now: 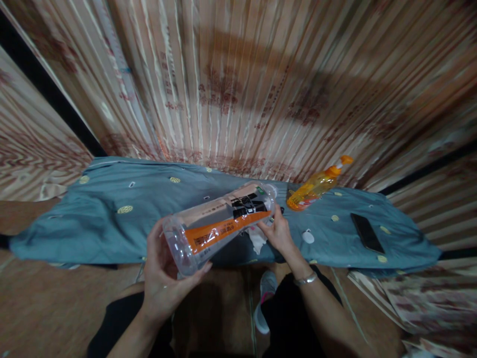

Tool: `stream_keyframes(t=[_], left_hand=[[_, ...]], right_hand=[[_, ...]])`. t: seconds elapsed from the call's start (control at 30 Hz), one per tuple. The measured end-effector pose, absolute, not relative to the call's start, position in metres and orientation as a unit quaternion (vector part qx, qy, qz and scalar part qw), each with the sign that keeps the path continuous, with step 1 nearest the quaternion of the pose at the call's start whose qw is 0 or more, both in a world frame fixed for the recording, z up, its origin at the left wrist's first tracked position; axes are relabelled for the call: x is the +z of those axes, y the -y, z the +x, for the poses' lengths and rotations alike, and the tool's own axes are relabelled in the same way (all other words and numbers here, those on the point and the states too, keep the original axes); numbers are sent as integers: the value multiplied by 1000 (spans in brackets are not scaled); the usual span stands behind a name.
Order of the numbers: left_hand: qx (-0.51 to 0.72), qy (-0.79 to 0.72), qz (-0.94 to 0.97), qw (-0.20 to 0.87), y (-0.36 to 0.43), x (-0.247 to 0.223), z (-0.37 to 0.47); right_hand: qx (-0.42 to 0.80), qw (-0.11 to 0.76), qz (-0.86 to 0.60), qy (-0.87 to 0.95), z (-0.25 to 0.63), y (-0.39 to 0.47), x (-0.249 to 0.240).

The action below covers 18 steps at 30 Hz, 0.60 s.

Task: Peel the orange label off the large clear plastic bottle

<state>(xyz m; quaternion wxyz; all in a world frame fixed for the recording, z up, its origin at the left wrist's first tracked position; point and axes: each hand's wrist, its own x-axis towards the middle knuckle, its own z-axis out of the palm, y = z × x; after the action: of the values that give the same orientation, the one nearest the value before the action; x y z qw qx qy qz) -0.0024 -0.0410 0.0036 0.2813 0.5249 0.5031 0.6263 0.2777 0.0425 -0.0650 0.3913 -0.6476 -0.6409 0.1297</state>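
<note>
Both hands hold a long clear plastic container [219, 223] tilted above the cloth, its right end higher in view. It has an orange label strip with a printed code and black lettering; what is inside, if anything, I cannot make out. My left hand [164, 278] wraps round the near left end, thumb along the underside. My right hand [278, 229] grips the far right end, with its fingers partly hidden behind. Below the container, a crumpled white tissue-like piece [257, 239] lies on the blue-green cloth [149, 194], partly covered.
Right of my hands, an orange pump bottle [313, 189] lies slanted in view. A small white round piece [307, 236] and a black phone [367, 232] rest on the cloth. Patterned curtains [223, 89] hang right behind the narrow cloth-covered surface. My shoe [265, 301] shows below.
</note>
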Motion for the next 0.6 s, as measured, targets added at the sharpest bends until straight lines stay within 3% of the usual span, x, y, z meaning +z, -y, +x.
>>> stream_keyframes(t=[0.6], left_hand=[[626,-499,526,287,42,0,-4]], right_hand=[[111,393,-646,645,279,-43,-69]])
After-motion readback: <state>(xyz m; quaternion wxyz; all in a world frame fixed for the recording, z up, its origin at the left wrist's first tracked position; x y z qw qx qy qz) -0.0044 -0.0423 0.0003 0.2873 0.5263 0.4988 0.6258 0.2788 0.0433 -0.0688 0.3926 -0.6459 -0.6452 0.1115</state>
